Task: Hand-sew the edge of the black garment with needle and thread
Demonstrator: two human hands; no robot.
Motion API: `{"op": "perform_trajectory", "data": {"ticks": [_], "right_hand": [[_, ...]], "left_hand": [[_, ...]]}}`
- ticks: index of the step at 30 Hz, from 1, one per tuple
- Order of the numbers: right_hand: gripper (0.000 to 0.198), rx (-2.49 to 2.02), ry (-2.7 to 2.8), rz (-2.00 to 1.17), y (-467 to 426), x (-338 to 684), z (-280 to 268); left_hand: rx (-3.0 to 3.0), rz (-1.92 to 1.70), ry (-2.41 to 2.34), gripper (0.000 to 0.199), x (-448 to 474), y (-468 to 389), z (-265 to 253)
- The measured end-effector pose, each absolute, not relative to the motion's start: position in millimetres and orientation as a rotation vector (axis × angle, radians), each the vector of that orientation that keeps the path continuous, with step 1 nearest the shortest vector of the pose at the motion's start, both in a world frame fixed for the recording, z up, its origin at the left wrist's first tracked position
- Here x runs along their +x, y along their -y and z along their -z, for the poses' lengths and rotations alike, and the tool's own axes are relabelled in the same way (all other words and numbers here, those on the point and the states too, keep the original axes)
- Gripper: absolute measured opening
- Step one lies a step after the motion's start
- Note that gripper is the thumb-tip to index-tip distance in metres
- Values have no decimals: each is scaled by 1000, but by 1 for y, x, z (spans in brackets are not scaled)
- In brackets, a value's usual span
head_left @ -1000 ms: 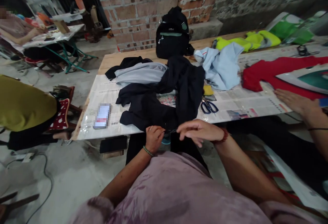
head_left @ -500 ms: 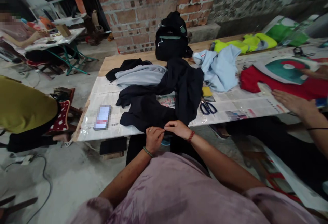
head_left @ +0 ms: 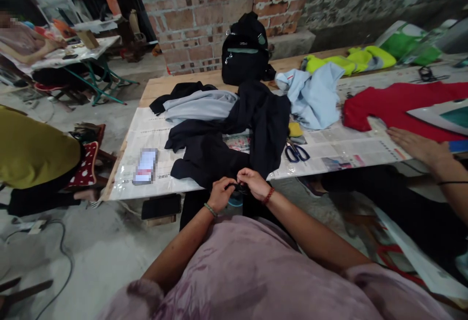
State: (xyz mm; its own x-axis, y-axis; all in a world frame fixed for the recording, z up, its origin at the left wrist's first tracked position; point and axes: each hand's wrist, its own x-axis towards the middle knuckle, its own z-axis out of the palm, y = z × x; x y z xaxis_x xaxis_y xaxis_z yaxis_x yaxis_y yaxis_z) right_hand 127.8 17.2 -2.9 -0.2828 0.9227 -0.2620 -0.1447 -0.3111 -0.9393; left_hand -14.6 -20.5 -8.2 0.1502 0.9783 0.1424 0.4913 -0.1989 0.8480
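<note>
A black garment (head_left: 209, 156) lies bunched on the newspaper-covered table, its near edge reaching my hands. My left hand (head_left: 220, 194), with a green bead bracelet on its wrist, is closed on that edge, thumb and fingers pinching the dark cloth. Close beside it, my right hand (head_left: 254, 183), wearing a red bead bracelet, is closed in a pinch just above the cloth. Whatever sits between its fingertips is too small to make out. Dark cloth shows between and below both hands. Blue-handled scissors (head_left: 297, 153) lie to the right of the garment.
A phone (head_left: 145, 166) lies on the left of the table (head_left: 124, 183). Behind are grey cloth (head_left: 201, 107), a black backpack (head_left: 244, 54) and a light blue garment (head_left: 316, 95). At right, a co-worker's hand (head_left: 417, 145) rests by a red garment (head_left: 387, 103) and an iron (head_left: 448, 115).
My right hand has lifted slightly, and more dark cloth shows between my hands. The co-worker's iron has slid right and nearer along the red garment.
</note>
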Motion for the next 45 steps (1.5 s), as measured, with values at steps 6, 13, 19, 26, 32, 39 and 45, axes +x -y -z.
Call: {"op": "perform_trajectory", "data": {"ticks": [6,13,19,26,32,39,45], "right_hand": [[15,-1112,872,-1839,-19,124,0],[14,-1086,886,-1966,-23,127,0],[16,-1052,892,-2012,-25,127,1],[17,-1035,946,-1970,-21,127,-1],[17,-983,1053,-1929,-22,130,-8],[17,-978,1052,-1786,-22,123,0],[21,-1069,760,-1880,-33,128,5]], "left_hand": [[1670,-965,-1328,17,-18,18,3],[1587,-984,-1302,13,-17,17,3],[1537,-982,-1280,12,-19,16,3],[1644,-1020,-1363,13,-13,17,2],[1681,-1059,-1432,15,-11,18,3],[1732,-1057,-1537,12,-11,18,6],[1786,-1043,-1564,9,-11,19,8]]}}
